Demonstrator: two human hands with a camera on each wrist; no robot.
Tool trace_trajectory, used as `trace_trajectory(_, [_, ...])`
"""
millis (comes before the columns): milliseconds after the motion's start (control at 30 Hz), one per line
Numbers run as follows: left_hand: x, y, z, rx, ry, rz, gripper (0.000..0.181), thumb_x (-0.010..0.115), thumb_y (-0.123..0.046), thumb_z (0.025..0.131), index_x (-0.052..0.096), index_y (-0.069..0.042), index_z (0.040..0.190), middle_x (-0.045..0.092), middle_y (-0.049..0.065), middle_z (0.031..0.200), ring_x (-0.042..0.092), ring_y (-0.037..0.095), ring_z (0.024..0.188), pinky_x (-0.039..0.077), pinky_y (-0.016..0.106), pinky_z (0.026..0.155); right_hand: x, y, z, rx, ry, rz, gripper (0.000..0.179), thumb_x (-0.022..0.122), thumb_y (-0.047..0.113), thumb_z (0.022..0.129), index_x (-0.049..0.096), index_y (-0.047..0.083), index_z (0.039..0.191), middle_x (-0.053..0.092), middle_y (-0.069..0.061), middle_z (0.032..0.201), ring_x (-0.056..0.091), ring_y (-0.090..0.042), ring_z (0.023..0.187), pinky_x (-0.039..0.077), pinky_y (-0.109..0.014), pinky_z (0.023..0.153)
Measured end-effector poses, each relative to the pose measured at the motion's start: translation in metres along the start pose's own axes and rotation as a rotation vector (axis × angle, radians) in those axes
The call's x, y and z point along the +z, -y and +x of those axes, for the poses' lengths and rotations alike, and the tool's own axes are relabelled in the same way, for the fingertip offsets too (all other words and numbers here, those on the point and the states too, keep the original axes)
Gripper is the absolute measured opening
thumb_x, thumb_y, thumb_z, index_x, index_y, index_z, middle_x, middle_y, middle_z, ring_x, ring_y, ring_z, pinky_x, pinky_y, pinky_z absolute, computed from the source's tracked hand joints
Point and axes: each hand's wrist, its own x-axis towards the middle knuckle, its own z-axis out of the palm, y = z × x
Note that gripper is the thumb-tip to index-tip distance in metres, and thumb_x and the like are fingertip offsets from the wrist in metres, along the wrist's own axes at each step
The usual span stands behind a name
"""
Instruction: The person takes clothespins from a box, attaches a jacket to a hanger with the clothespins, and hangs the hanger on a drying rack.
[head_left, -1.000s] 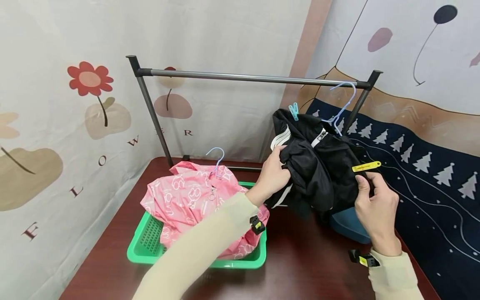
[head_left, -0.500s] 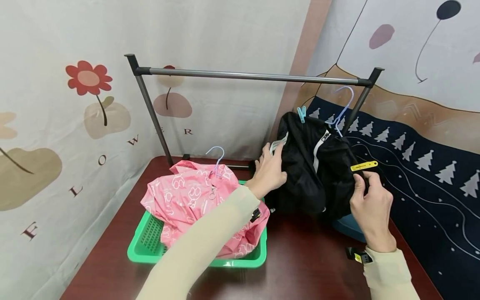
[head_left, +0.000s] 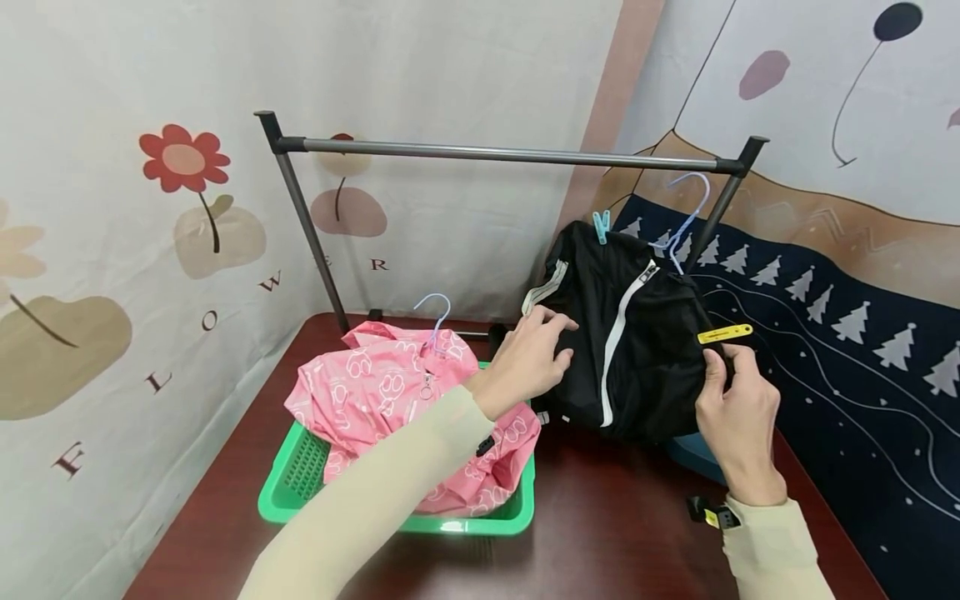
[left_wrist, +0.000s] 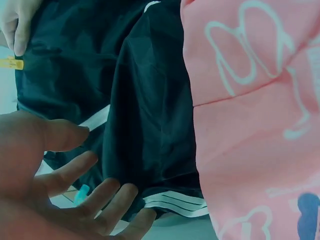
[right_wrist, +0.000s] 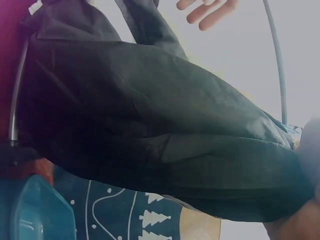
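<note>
A black zip jacket [head_left: 652, 350] with a white zipper and white-striped sleeve is held up on a lilac hanger [head_left: 686, 221]. My right hand [head_left: 742, 417] pinches its right edge, just below a yellow clip [head_left: 724, 333]. A light blue clothespin [head_left: 602, 227] sits at the jacket's upper left. My left hand [head_left: 525, 358] is in front of the jacket's left side, its fingers spread and loosely bent. In the left wrist view those fingers [left_wrist: 107, 200] grip no cloth. In the right wrist view the jacket [right_wrist: 150, 115] hides most of the right hand.
A pink printed jacket [head_left: 375, 375] on another hanger [head_left: 435, 312] lies in a green basket [head_left: 465, 527], left on the table [head_left: 600, 533]. Behind stands a metal clothes rack [head_left: 480, 153]. A blue container [head_left: 693, 457] is partly hidden behind the black jacket.
My left hand let go of the bunched black cloth and drew left and down. The jacket's front now hangs flatter, showing more white zipper. Hanger hook and right hand sank slightly; the right hand keeps its pinch.
</note>
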Motion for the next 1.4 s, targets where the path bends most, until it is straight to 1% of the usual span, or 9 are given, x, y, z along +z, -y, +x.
trace_trajectory(267, [-0.011, 0.004, -0.013, 0.069, -0.002, 0.038, 0.032, 0.072, -0.026, 0.116, 0.076, -0.022, 0.148, 0.068, 0.007, 0.153, 0.072, 0.031, 0.138, 0.061, 0.055, 0.108, 0.0, -0.001, -0.002, -0.009, -0.003, 0.005, 0.026, 0.069, 0.009, 0.117, 0.068, -0.016, 0.124, 0.079, -0.037, 0.107, 0.075, -0.054, 0.085, 0.038, -0.013, 0.083])
trace_trajectory(533, [-0.032, 0.028, -0.027, 0.108, -0.042, 0.043, 0.029, 0.074, -0.023, 0.115, 0.078, -0.018, 0.143, 0.072, 0.01, 0.144, 0.076, 0.031, 0.125, 0.064, 0.052, 0.1, -0.002, -0.007, -0.007, -0.085, -0.042, 0.009, 0.02, 0.074, 0.002, 0.112, 0.07, -0.016, 0.12, 0.078, -0.035, 0.096, 0.07, -0.05, 0.074, 0.04, -0.015, 0.079])
trace_trajectory(600, [-0.039, 0.036, -0.03, 0.109, -0.064, 0.027, 0.029, 0.074, -0.021, 0.114, 0.078, -0.016, 0.142, 0.073, 0.011, 0.142, 0.076, 0.032, 0.125, 0.064, 0.054, 0.1, -0.003, -0.009, -0.007, -0.091, -0.05, 0.006, 0.019, 0.075, 0.001, 0.111, 0.071, -0.016, 0.12, 0.078, -0.034, 0.094, 0.068, -0.038, 0.071, 0.04, -0.014, 0.078])
trace_trajectory(667, [-0.047, 0.044, -0.032, 0.106, -0.087, 0.01, 0.029, 0.074, -0.019, 0.114, 0.079, -0.014, 0.142, 0.073, 0.013, 0.142, 0.076, 0.033, 0.126, 0.064, 0.055, 0.102, -0.004, -0.011, -0.008, -0.091, -0.054, 0.007, 0.019, 0.076, 0.0, 0.11, 0.072, -0.015, 0.12, 0.078, -0.033, 0.093, 0.064, -0.013, 0.073, 0.04, -0.013, 0.078])
trace_trajectory(767, [-0.058, 0.056, -0.035, 0.09, -0.121, -0.017, 0.031, 0.074, -0.016, 0.113, 0.079, -0.012, 0.143, 0.073, 0.016, 0.142, 0.076, 0.036, 0.125, 0.063, 0.056, 0.105, -0.006, -0.013, -0.009, -0.085, -0.058, 0.01, 0.019, 0.077, 0.0, 0.109, 0.072, -0.015, 0.119, 0.078, -0.033, 0.093, 0.048, 0.019, 0.086, 0.04, -0.012, 0.077])
trace_trajectory(867, [-0.069, 0.069, -0.036, 0.066, -0.156, -0.032, 0.034, 0.074, -0.015, 0.112, 0.077, -0.01, 0.146, 0.072, 0.018, 0.144, 0.076, 0.038, 0.123, 0.062, 0.057, 0.107, -0.007, -0.015, -0.011, -0.087, -0.052, 0.019, 0.018, 0.078, -0.002, 0.108, 0.072, -0.015, 0.119, 0.078, -0.033, 0.092, 0.039, 0.031, 0.091, 0.04, -0.012, 0.075])
trace_trajectory(1000, [-0.084, 0.087, -0.037, 0.041, -0.228, -0.053, 0.037, 0.073, -0.013, 0.113, 0.074, -0.01, 0.15, 0.069, 0.019, 0.147, 0.072, 0.039, 0.125, 0.06, 0.056, 0.11, -0.007, -0.016, -0.012, -0.091, -0.043, 0.027, 0.017, 0.078, -0.003, 0.107, 0.073, -0.015, 0.119, 0.078, -0.032, 0.092, 0.039, 0.031, 0.091, 0.041, -0.011, 0.074])
trace_trajectory(1167, [-0.102, 0.116, -0.038, 0.046, -0.385, -0.06, 0.039, 0.073, -0.008, 0.111, 0.073, -0.006, 0.15, 0.067, 0.023, 0.149, 0.068, 0.041, 0.133, 0.057, 0.058, 0.114, -0.006, -0.015, -0.013, -0.1, -0.037, 0.03, 0.017, 0.078, -0.003, 0.107, 0.073, -0.014, 0.118, 0.08, -0.032, 0.094, 0.043, 0.029, 0.094, 0.041, -0.009, 0.079])
trace_trajectory(1400, [-0.125, 0.159, -0.046, 0.002, -0.568, -0.038, 0.044, 0.071, -0.003, 0.11, 0.068, -0.001, 0.154, 0.062, 0.028, 0.152, 0.059, 0.046, 0.146, 0.048, 0.06, 0.127, -0.004, -0.016, -0.012, -0.114, -0.028, 0.026, 0.016, 0.078, -0.003, 0.107, 0.073, -0.014, 0.118, 0.081, -0.032, 0.096, 0.062, -0.006, 0.082, 0.042, -0.009, 0.082])
